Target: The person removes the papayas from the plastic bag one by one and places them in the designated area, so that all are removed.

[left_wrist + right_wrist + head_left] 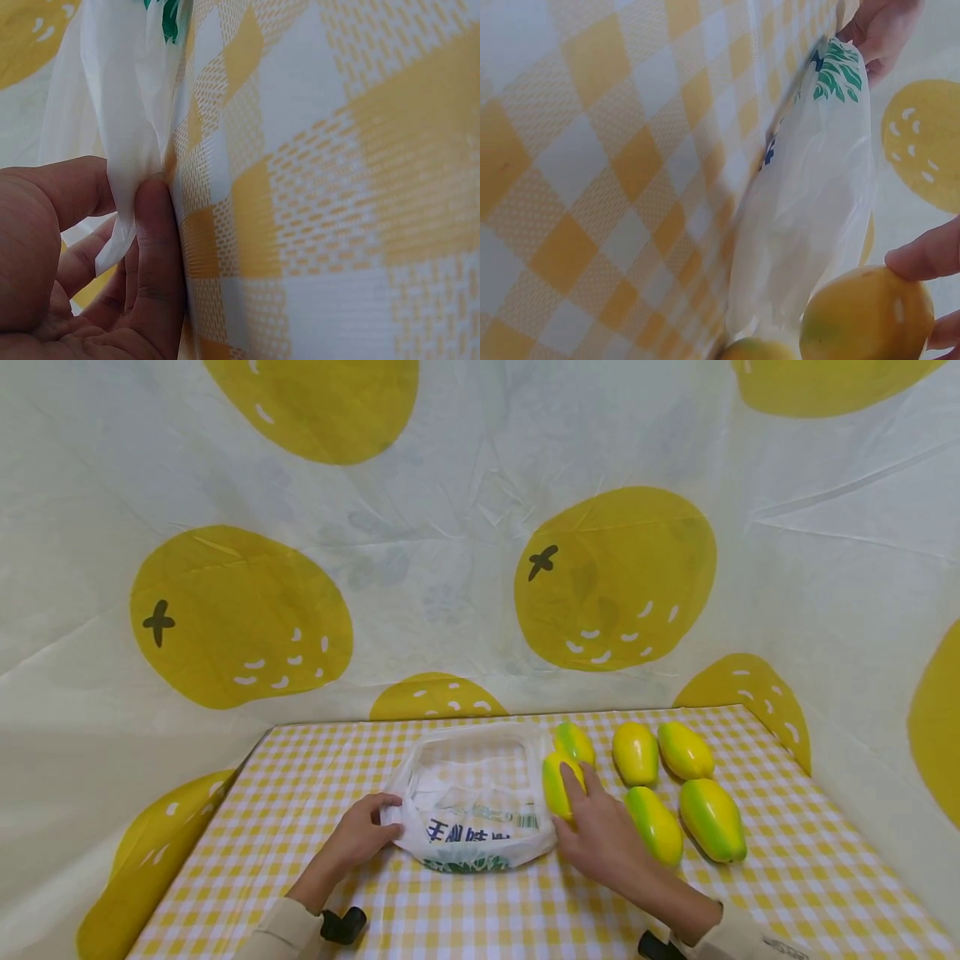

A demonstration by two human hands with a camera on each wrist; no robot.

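A white plastic bag [465,858] with green leaf print and dark lettering lies on the table, its mouth spread wide. At its left side, my left hand [360,833] pinches the rim; the left wrist view has the plastic [124,97] between thumb and fingers. My right hand [606,837] grips a glossy yellow-green papaya [557,787] right at the bag's right edge. In the right wrist view this papaya [866,319] overlaps the bag's end, fingertips on its side. Another papaya [576,743] lies just behind it, partly hidden.
Several more papayas lie to the right, including one at the back [635,753] and one near the front [712,820]. A yellow-and-white checked cloth [322,768] covers the table. White fabric [435,602] printed with yellow fruit hangs behind and at the sides.
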